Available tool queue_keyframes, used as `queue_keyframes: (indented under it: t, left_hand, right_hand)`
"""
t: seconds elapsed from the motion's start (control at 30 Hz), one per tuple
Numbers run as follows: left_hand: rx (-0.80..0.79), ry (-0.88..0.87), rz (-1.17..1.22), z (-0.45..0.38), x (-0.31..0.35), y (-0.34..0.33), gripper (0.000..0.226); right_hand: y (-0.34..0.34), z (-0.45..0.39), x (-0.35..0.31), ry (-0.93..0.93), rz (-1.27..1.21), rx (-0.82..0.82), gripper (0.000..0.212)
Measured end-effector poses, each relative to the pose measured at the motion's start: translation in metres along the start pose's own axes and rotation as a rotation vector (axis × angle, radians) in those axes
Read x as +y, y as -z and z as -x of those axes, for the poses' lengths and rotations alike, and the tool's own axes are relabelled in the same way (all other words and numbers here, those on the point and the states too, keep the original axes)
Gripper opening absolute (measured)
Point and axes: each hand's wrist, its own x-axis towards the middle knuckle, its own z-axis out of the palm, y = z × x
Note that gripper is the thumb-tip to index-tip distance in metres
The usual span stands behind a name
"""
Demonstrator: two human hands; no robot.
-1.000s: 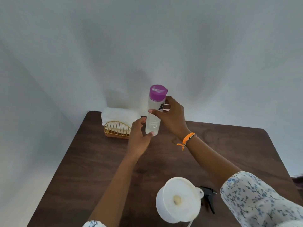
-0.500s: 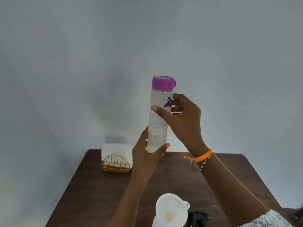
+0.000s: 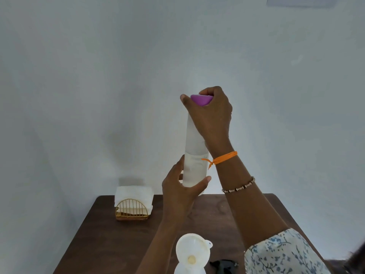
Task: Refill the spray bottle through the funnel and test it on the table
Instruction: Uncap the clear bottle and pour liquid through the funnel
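A tall clear water bottle (image 3: pixel 194 147) is held upright in the air above the table, roughly the lower third filled with liquid. My left hand (image 3: pixel 182 189) grips its base. My right hand (image 3: pixel 210 113) wraps over its purple cap (image 3: pixel 201 99) from above. Near the bottom edge a white funnel (image 3: pixel 192 254) sits in the neck of the white spray bottle (image 3: pixel 187 270), which is cut off by the frame. The black spray trigger head (image 3: pixel 224 265) lies on the table right of it, detached.
A gold wire napkin holder with white napkins (image 3: pixel 133 204) stands at the back left of the dark brown table (image 3: pixel 110 240). A pale wall rises right behind the table.
The bottle has risen closer to the camera. My right hand moved from the bottle's side up onto the purple cap. My left hand kept its grip on the base.
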Motion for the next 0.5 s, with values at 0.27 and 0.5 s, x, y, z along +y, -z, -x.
queue_keyframes:
  t: [0.27, 0.5]
  left_hand:
    - [-0.006, -0.023, -0.068, 0.005, -0.004, 0.009, 0.064]
    - [-0.131, -0.013, -0.037, 0.002, -0.007, 0.015, 0.050]
  right_hand:
    - [0.004, 0.002, -0.002, -0.058, -0.151, -0.160, 0.022]
    - [0.013, 0.002, -0.005, -0.159, -0.368, -0.378, 0.014]
